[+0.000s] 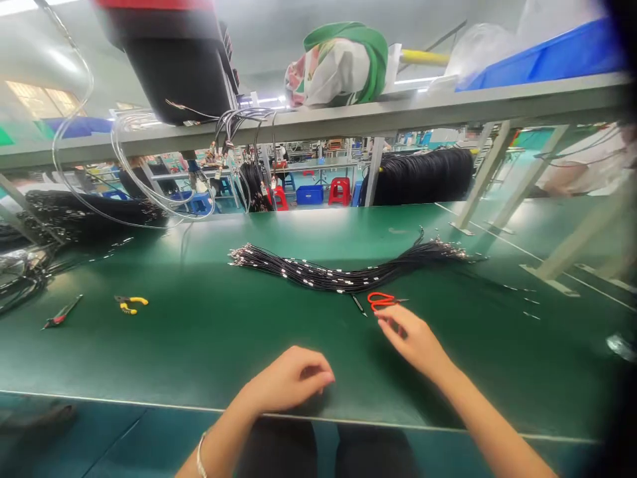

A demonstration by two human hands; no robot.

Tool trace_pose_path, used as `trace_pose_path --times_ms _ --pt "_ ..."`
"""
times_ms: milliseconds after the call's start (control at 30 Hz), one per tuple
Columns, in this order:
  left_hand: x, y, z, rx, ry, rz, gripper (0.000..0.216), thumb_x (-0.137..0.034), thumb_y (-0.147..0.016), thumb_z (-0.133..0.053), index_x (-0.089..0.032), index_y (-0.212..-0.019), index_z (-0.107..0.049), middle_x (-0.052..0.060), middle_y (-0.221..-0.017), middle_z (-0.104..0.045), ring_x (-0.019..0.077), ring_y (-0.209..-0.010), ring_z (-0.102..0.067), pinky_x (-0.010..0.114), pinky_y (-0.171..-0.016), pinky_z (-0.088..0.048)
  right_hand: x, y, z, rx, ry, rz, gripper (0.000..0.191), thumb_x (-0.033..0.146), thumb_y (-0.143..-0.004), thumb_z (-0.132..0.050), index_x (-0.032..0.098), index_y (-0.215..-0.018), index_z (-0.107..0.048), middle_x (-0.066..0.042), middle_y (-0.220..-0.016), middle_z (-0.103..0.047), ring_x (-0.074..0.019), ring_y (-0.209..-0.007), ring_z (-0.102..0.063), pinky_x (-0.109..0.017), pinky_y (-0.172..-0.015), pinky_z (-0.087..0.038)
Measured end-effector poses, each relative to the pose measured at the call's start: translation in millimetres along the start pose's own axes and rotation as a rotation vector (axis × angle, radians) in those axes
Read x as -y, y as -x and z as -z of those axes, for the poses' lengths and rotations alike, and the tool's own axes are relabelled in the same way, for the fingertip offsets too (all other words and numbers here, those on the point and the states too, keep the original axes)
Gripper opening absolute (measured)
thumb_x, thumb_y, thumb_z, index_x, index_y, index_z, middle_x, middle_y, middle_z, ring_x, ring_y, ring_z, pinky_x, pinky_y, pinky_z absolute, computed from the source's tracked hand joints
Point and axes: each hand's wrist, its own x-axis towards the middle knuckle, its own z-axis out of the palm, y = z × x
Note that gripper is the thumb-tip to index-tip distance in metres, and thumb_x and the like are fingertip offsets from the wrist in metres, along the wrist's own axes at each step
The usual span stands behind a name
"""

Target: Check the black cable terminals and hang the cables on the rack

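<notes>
My right hand (411,337) hovers over the green tabletop with fingers bent and thumb slightly apart. Its fingertips are at the handles of the orange-handled scissors (381,302), and nothing shows in its grasp. Close to the front edge rests my left hand (293,378), its fingers curled in to the thumb, with no object visible in it. Beyond both hands a long bundle of thin black cables (323,275) with white tags lies crosswise. Beside the scissors is a black pen-like tool (359,305).
Yellow-handled pliers (132,304) and a red-handled tool (62,313) lie left on the green table (209,358). More dark cables (84,216) heap at far left. A metal shelf rail (423,106) crosses above, with looped wires hanging from it. Metal legs (557,259) stand at right.
</notes>
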Motion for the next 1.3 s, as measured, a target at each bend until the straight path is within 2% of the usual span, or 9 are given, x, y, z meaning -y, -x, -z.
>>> trace_pose_path --times_ms 167,233,367,533,700,833,1000,1167,1300 --pt "11.2 -90.8 11.5 0.191 0.246 -0.013 0.029 -0.040 -0.087 -0.060 -0.014 -0.091 -0.070 0.003 -0.071 -0.065 0.0098 -0.058 -0.055 0.020 -0.055 -0.042 -62.0 -87.2 -25.6 -0.010 0.197 0.050 0.030 0.026 -0.095 -0.042 0.020 -0.114 -0.064 -0.009 -0.115 -0.065 -0.0223 -0.107 -0.060 -0.037 -0.090 -0.051" --pt "22.9 -121.7 11.5 0.225 0.402 0.015 0.032 -0.043 -0.082 -0.068 -0.012 -0.091 -0.070 0.003 -0.068 -0.065 0.0093 -0.052 -0.054 0.019 -0.048 -0.041 -75.4 -103.4 -38.1 -0.017 0.249 0.057 0.028 0.025 -0.095 -0.043 0.019 -0.110 -0.066 -0.009 -0.112 -0.066 -0.0230 -0.103 -0.061 -0.038 -0.089 -0.051" --pt "53.4 -157.5 7.3 0.072 0.644 0.057 0.047 -0.054 -0.072 -0.073 -0.011 -0.091 -0.064 0.002 -0.066 -0.060 0.0099 -0.048 -0.054 0.020 -0.042 -0.041 -85.6 -106.4 -52.5 -0.042 0.345 0.064 0.025 0.029 -0.096 -0.044 0.019 -0.095 -0.067 -0.010 -0.099 -0.067 -0.0246 -0.094 -0.061 -0.036 -0.078 -0.050" --pt "79.6 -161.2 7.3 -0.132 0.891 0.083 0.046 -0.051 -0.072 -0.071 -0.013 -0.094 -0.058 -0.001 -0.072 -0.055 0.0094 -0.051 -0.054 0.021 -0.042 -0.046 -92.1 -97.3 -54.3 -0.040 0.387 0.054 0.022 0.034 -0.098 -0.046 0.020 -0.093 -0.061 -0.008 -0.098 -0.065 -0.0211 -0.091 -0.060 -0.029 -0.068 -0.046" --pt "81.5 -158.3 9.2 -0.152 0.988 0.091 0.041 -0.045 -0.074 -0.071 -0.011 -0.095 -0.060 0.001 -0.073 -0.056 0.0103 -0.053 -0.056 0.020 -0.042 -0.047 -92.0 -96.2 -55.6 -0.085 0.413 0.014 0.028 0.033 -0.100 -0.039 0.019 -0.105 -0.062 -0.010 -0.104 -0.066 -0.0233 -0.096 -0.059 -0.030 -0.067 -0.042" --pt "80.7 -157.2 8.8 -0.157 1.020 0.075 0.039 -0.042 -0.073 -0.072 -0.010 -0.094 -0.062 0.002 -0.073 -0.057 0.0110 -0.053 -0.057 0.020 -0.042 -0.048 -87.2 -94.5 -48.9 -0.169 0.394 -0.037 0.037 0.034 -0.101 -0.034 0.016 -0.104 -0.066 -0.012 -0.105 -0.067 -0.0252 -0.093 -0.060 -0.032 -0.067 -0.038" --pt "82.9 -156.7 12.4 -0.180 1.065 0.039 0.038 -0.040 -0.074 -0.072 -0.010 -0.095 -0.063 0.003 -0.073 -0.058 0.0122 -0.053 -0.058 0.022 -0.042 -0.050 -92.4 -93.1 -37.6 -0.188 0.218 -0.039 0.032 0.037 -0.098 -0.042 0.016 -0.099 -0.067 -0.010 -0.103 -0.068 -0.0224 -0.093 -0.061 -0.031 -0.077 -0.044" --pt "88.4 -157.3 16.9 -0.203 1.128 0.016 0.030 -0.033 -0.080 -0.067 -0.010 -0.098 -0.062 0.004 -0.076 -0.062 0.0131 -0.055 -0.062 0.023 -0.046 -0.053 -101.1 -90.6 -38.3 -0.163 -0.011 -0.138 0.029 0.044 -0.087 -0.057 0.019 -0.087 -0.070 -0.004 -0.078 -0.068 -0.0155 -0.061 -0.057 -0.028 -0.060 -0.046" --pt "91.5 -156.5 19.3 -0.215 1.178 0.008 0.026 -0.020 -0.082 -0.064 -0.009 -0.106 -0.062 0.007 -0.083 -0.067 0.0147 -0.059 -0.065 0.027 -0.054 -0.056 -98.4 -95.9 -39.3 -0.235 -0.151 -0.230 0.033 0.048 -0.082 -0.061 0.017 -0.083 -0.071 -0.003 -0.070 -0.066 -0.0154 -0.060 -0.057 -0.028 -0.058 -0.047"
